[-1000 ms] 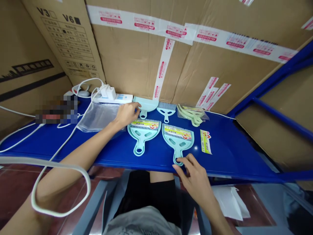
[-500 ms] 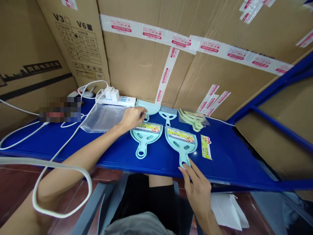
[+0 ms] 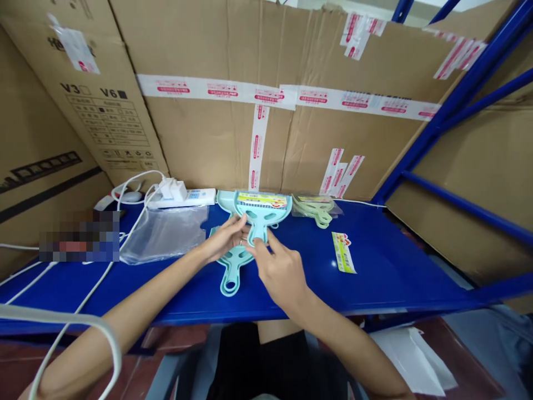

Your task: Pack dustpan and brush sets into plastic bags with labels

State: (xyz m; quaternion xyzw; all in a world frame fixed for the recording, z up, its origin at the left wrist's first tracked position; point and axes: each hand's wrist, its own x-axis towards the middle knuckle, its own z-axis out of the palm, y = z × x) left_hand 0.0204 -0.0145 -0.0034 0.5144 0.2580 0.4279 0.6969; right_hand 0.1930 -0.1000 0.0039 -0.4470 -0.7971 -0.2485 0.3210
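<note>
A mint-green dustpan point(image 3: 265, 218), with a brush and a yellow label card point(image 3: 262, 199) laid in it, is raised above the blue table. My right hand point(image 3: 281, 266) is closed around its handle from the right. From the left, my left hand point(image 3: 225, 239) meets the same piece, thumb at the pan's edge and fingers beside the handle, partly hidden. Below them a second mint dustpan point(image 3: 230, 280) lies on the table, its upper part covered by my hands. Behind is another mint dustpan point(image 3: 225, 201), partly overlapped by the raised one.
A pale green dustpan set point(image 3: 320, 215) in clear plastic lies to the right, with a loose label card point(image 3: 343, 253) nearer me. Clear plastic bags point(image 3: 166, 233) lie left, before a white power strip point(image 3: 200, 196). A white cable point(image 3: 89, 294) crosses the left side. Cardboard point(image 3: 208, 139) walls the back.
My right hand has lifted the right-hand dustpan and carried it left and away from me. My left hand has left the rear dustpan and come to the raised one. The head view has shifted.
</note>
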